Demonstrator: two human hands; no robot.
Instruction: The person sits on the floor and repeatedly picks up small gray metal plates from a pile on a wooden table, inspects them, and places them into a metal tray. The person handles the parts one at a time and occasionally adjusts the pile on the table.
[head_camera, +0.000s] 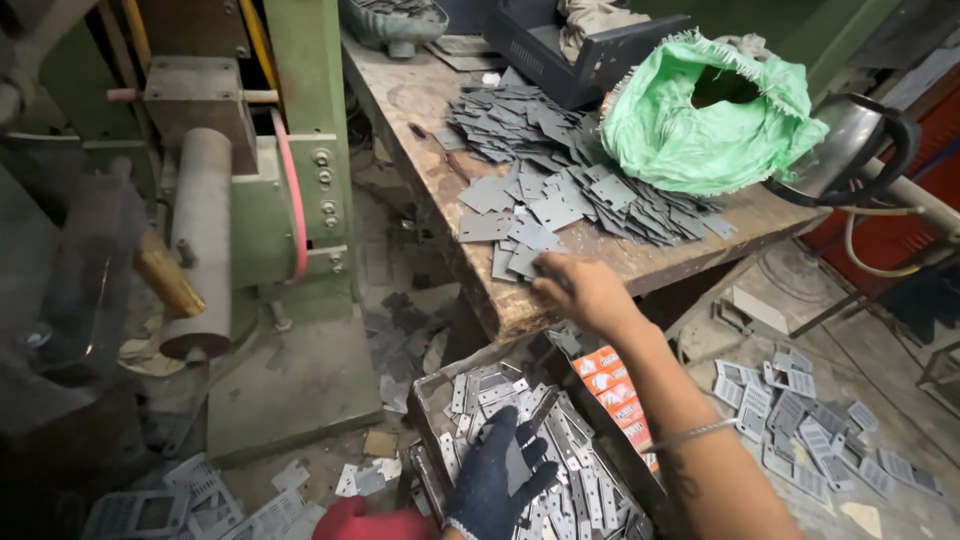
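My right hand (582, 292), bare with a thin bangle on the wrist, reaches up to the near edge of a worn wooden table (420, 110). Its fingers curl onto a flat grey metal plate (527, 260) at the near end of a big pile of such plates (540, 160). My left hand (500, 478), in a dark blue glove with a red cuff, lies open with spread fingers on punched metal plates in a dark tray (430, 392) on the floor below the table.
A green sack (700, 125) and a black crate (600, 55) sit at the table's back. A green machine (300, 150) stands left. Orange boxes (612, 385) lie beside the tray. Punched plates (800, 420) litter the floor right, and a metal kettle (850, 150) hangs off the table's right end.
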